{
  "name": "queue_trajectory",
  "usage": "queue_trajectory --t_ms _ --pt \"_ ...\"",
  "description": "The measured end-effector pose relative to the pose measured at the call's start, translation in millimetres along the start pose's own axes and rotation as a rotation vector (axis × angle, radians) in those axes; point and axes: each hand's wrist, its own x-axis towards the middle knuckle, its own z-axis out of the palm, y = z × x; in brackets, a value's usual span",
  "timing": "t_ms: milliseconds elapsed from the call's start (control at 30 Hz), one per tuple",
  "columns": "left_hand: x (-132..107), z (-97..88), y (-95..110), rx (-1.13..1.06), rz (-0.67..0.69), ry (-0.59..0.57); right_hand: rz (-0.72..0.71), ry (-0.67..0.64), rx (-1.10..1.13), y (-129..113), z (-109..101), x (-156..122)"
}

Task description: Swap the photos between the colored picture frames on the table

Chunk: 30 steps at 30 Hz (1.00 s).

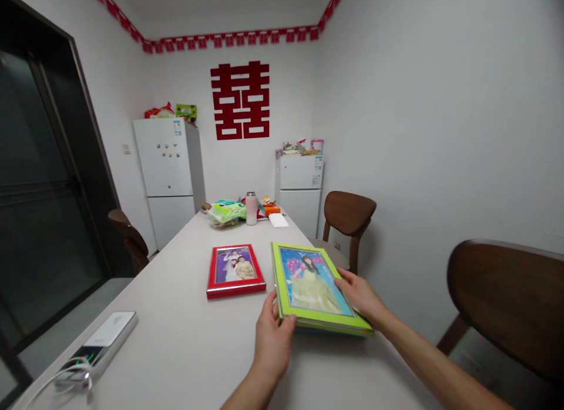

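Observation:
A lime-green picture frame (pixel 315 281), with a photo of a person in a pale yellow dress, is held tilted at the table's right side. My left hand (pixel 273 336) grips its near left corner, thumb on the front edge and fingers hidden at the side. My right hand (pixel 361 295) is closed on its right edge, thumb over the front; the fingers beneath are out of sight. Something with a bluish edge shows under the green frame, too little to name. Left of it, a red picture frame (pixel 237 270) with a group photo lies face up on the white table (pixel 185 339).
A white power bank (pixel 103 342) with a cable lies at the left edge. Toward the far end stand a pink bottle (pixel 251 209), a green bag (pixel 227 213) and several small items. Wooden chairs (pixel 350 213) flank the table; two fridges (pixel 299 187) stand behind.

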Motion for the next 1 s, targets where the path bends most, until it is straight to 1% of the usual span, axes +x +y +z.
queue_trajectory --t_ms 67,133,267,367,467,533,600,667,733,800,833,900,1000 --pt "8.3 2.8 -19.0 0.073 -0.004 0.013 0.018 -0.021 -0.074 10.0 -0.1 10.0" --pt "12.4 3.8 -30.2 0.133 -0.005 0.031 0.024 -0.043 -0.161 16.8 2.9 13.7" --pt "13.3 2.0 -35.1 0.235 -0.014 0.062 0.003 -0.078 -0.313 26.4 9.0 15.6" --pt "13.8 -4.8 -36.1 0.250 -0.039 0.085 -0.032 -0.095 -0.409 23.5 9.7 16.4" --pt "18.8 -20.9 -38.5 0.206 -0.081 0.135 -0.146 -0.089 -0.454 2.1 18.3 10.9" --pt "24.7 -37.0 -39.1 0.155 -0.116 0.187 -0.282 -0.113 -0.442 -22.1 35.8 0.9" --pt "30.5 -54.9 -38.0 0.099 -0.156 0.252 -0.425 -0.192 -0.411 -49.7 63.7 -12.2" --pt "33.9 -71.9 -35.8 0.046 -0.195 0.316 -0.554 -0.288 -0.386 -75.6 97.2 -24.4" --pt "33.7 -85.5 -33.1 -0.005 -0.223 0.369 -0.632 -0.343 -0.377 -95.9 129.1 -32.1" --pt "30.8 -95.1 -30.6 -0.058 -0.237 0.412 -0.672 -0.378 -0.384 -108.9 152.9 -34.6" --pt "29.0 -98.7 -29.5 -0.085 -0.242 0.430 -0.683 -0.395 -0.391 -112.7 160.6 -35.0" --pt "25.7 -104.4 -27.4 -0.143 -0.242 0.458 -0.704 -0.429 -0.402 -116.4 167.3 -36.9" --pt "22.9 -111.1 -24.8 -0.234 -0.216 0.496 -0.758 -0.469 -0.392 -116.9 160.2 -50.1"
